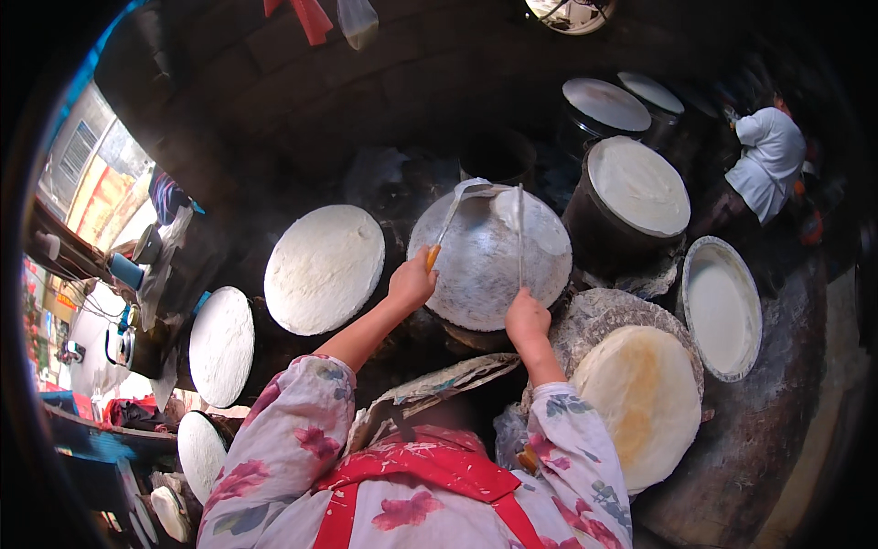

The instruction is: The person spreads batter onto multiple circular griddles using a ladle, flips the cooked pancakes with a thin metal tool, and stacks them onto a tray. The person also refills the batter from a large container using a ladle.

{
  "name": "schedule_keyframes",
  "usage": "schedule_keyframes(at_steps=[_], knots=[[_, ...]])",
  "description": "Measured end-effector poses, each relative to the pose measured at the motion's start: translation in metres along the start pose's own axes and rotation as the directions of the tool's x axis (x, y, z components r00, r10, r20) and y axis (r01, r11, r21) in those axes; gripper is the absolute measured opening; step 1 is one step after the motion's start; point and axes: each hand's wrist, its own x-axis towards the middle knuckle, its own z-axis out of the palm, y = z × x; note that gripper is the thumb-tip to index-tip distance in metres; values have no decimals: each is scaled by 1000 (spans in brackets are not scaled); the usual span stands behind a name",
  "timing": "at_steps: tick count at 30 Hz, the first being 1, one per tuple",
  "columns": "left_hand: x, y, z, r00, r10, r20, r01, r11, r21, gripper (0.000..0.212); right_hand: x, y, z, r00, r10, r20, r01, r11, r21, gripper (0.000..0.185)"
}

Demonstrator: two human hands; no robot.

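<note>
My left hand (pixel 412 280) grips the orange handle of a metal scraper (pixel 451 218), whose bent, white-coated blade reaches the far rim of a round griddle (pixel 477 274). In my right hand (pixel 527 320) is a thin, whitish stick-like tool (pixel 520 240), pointing away from me across the same griddle. Most of the griddle's surface is bare grey metal with whitish streaks. White batter (pixel 547 230) covers its far right part. Whether the right tool's tip touches the surface, I cannot tell.
Round griddles covered with white batter stand left (pixel 324 270) and right (pixel 639 185). Close by my right forearm lies thick round flatbread (pixel 638 405). Beyond it is a whitish basin (pixel 720 312). A person in a white top (pixel 768 154) is at far right. A folded cloth (pixel 439 388) lies before my apron.
</note>
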Motion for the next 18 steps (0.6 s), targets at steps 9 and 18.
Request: schedule_keyframes(at_steps=[9,18], knots=[[-26,-26,-25,1000,-11,0,11,993,-121,47,19,9,-11,992,-125,-36,123,991,-48,17],[-53,-42,-50,988,-136,67,149,958,-244,52,51,18,-20,974,-220,-45,214,970,-119,14]])
